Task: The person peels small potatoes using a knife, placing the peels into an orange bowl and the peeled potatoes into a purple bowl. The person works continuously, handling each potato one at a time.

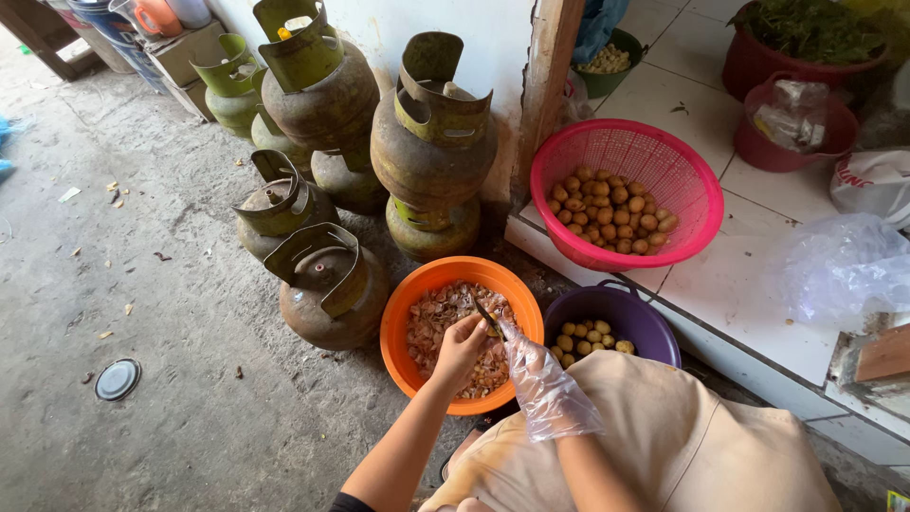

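Over the round orange plastic basin (403, 318) of peelings, bare left hand (462, 346) grips a small bulb, gloved right hand (540, 384) grips the small knife (488, 318); peeling underway, next cut needs care.

A single head-worn camera looks steeply down from above the person's lap, close to the forearms that enter from the bottom edge. It faces forward over a round orange plastic bowl (462, 284) toward a cluster of rusty green gas cylinders (431, 142) at a wall, taking in grey concrete floor (171, 313) at left and a white tiled ledge (739, 284) at right.
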